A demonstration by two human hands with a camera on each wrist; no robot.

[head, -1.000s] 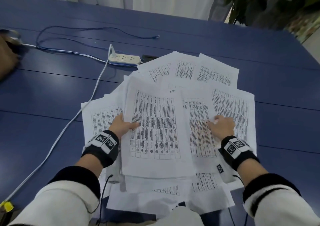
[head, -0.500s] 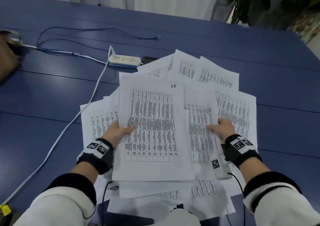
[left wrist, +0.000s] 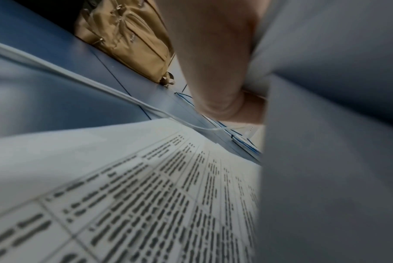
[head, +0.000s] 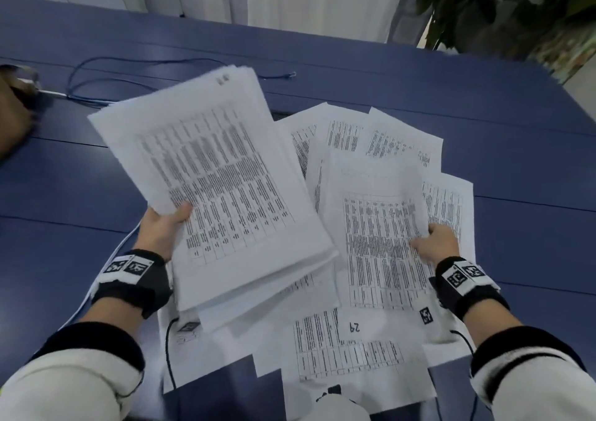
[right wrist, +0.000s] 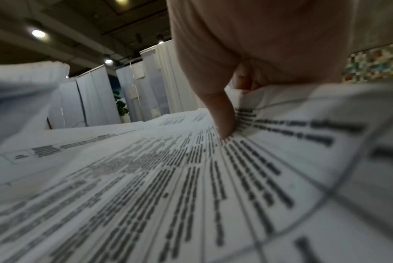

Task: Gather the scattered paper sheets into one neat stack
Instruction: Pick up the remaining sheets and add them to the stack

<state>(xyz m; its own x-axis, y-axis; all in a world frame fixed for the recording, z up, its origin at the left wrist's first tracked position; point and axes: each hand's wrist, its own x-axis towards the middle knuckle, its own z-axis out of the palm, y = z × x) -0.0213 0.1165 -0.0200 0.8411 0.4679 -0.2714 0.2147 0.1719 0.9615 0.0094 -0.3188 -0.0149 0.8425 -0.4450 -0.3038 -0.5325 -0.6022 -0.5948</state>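
Two hands work the papers: the left hand (head: 163,228) grips a lifted bundle (head: 219,175) above the blue tabletop (head: 516,150). Right of it, the right hand (head: 438,241) pinches a sheet (head: 380,227) atop the scattered sheets (head: 348,349) lying nearby.

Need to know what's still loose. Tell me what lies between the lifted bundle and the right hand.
In the head view, one printed sheet lies on the pile between the lifted bundle in the left hand and the right hand, which pinches its edge.
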